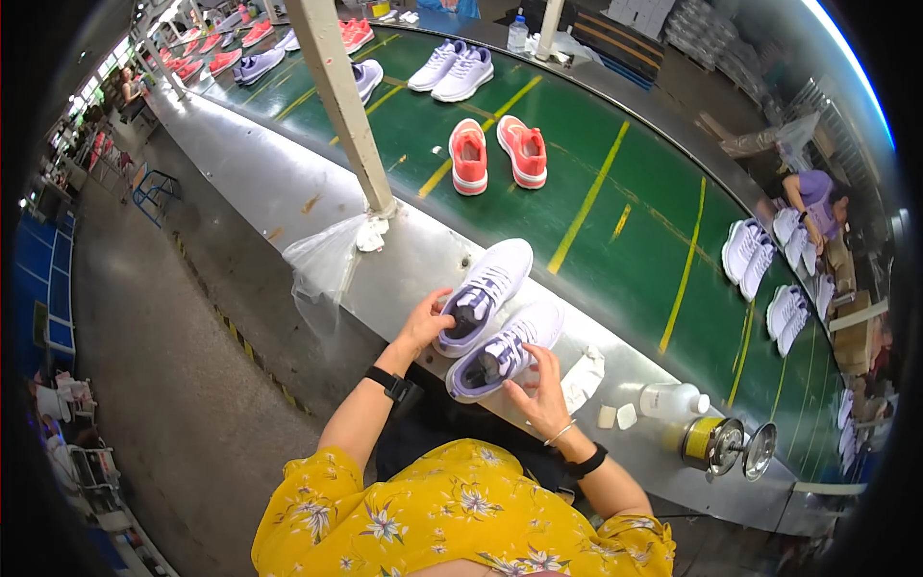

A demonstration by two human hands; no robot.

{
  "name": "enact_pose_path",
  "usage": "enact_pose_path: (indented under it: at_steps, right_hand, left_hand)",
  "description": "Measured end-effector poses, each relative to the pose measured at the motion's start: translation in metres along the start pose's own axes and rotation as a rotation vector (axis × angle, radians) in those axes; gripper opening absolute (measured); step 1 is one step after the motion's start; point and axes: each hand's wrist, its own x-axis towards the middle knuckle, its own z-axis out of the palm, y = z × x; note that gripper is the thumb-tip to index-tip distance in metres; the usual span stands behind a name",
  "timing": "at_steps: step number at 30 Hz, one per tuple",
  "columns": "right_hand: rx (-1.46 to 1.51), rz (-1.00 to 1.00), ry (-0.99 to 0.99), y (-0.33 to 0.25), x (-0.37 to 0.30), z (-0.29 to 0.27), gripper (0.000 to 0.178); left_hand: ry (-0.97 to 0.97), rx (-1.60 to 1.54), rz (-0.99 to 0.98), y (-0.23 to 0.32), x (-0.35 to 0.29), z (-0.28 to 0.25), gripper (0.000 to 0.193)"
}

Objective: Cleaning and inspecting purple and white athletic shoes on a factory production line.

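A pair of pale lavender sneakers with purple linings stands side by side on the metal ledge in front of me, toes pointing away. My left hand [424, 322] grips the left sneaker [497, 276] at its collar, fingertips at the opening. On the right sneaker [535, 327], my right hand [545, 392] holds the collar's right side between thumb and fingers. Dark filling shows inside both shoes. Beside the right sneaker lies a crumpled white cloth or paper [583, 377].
A green conveyor belt [586, 154] with yellow lines carries coral sneakers [469, 159] and more lavender pairs. A post [341, 106] rises from the ledge, with a plastic bag [322, 264] at its foot. A white bottle [670, 400] and metal pot [712, 443] stand right. A co-worker [817, 202] sits across.
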Motion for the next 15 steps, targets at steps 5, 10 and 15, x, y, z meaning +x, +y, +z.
enact_pose_path:
  at_steps: [5,10,15]
  right_hand:
    - [0.218,0.235,0.186,0.006,-0.028,0.039,0.082]
    - [0.107,0.237,0.287,0.013,-0.024,0.051,0.088]
    - [0.225,0.292,0.379,0.046,-0.029,0.063,0.088]
  left_hand:
    - [-0.103,0.198,0.039,0.004,-0.028,-0.011,0.073]
    - [-0.023,0.225,0.072,-0.03,-0.061,-0.02,0.071]
    - [-0.013,0.248,0.041,-0.025,-0.073,-0.011,0.073]
